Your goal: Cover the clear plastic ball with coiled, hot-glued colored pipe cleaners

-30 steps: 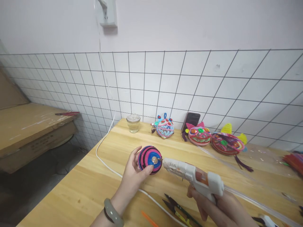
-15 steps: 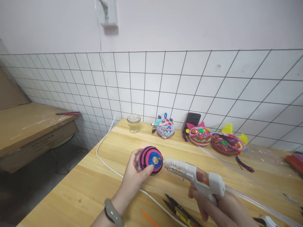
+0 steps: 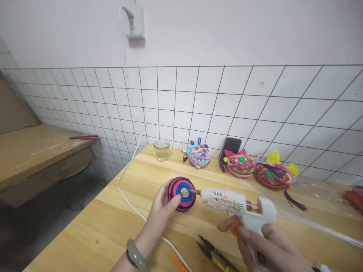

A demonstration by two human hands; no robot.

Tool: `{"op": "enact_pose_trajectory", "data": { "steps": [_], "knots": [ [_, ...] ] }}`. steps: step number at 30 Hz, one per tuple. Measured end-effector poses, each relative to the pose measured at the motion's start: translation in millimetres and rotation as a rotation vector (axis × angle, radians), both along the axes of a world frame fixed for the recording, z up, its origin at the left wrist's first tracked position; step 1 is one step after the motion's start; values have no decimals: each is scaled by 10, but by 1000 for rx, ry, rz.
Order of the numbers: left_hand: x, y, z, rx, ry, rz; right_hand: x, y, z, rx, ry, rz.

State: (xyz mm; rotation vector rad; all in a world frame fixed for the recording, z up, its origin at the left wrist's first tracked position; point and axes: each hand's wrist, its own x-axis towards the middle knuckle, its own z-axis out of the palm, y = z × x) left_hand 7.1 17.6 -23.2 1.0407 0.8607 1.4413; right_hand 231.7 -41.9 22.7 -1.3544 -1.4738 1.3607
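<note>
A round piece wound in pink, black and blue fuzzy strips is held in my left hand, thumb across its front and fingers behind. At its centre is a small pale circle. My right hand grips a white hot glue gun, with a finger at the orange trigger. The gun's nozzle points left and meets the piece, or nearly so, beside the pale circle. A clear glue stick runs out of the gun's back. Black-bladed thread snips lie on the table below the gun.
Along the tiled wall stand a lidded glass cup, a blue monster-faced craft, a phone and two colourful fish-like crafts. A white cable crosses the wooden table. An orange strip lies near the front; a cardboard-covered surface is at left.
The glue gun has swung more level, its rear and my right hand shifting slightly right. The piece's face has turned a little in my left hand. The view has moved slightly.
</note>
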Motion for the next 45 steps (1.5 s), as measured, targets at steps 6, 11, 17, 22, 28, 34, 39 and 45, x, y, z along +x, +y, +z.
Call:
{"op": "enact_pose_trajectory", "data": {
  "steps": [6,11,17,22,28,34,39,45],
  "knots": [
    [-32,33,-85,-67,-83,18,133,232,-121,-31,326,-108],
    [-39,41,-80,-122,-156,85,221,490,-426,-56,119,-341],
    [-14,50,-46,-119,-188,82,290,575,-673,-62,-350,-356],
    [-9,65,-52,-121,-183,81,419,500,-455,125,-861,-345],
    [-7,55,-51,-111,-155,84,-255,76,-268,422,-914,29],
    [-5,41,-37,-113,-111,84,-796,-134,-621,537,-874,328],
    [15,22,-30,-106,-103,49,-669,-84,-615,593,-862,376],
    [27,-11,-10,-112,-93,14,-778,-89,-822,667,-903,364]
  ]
}}
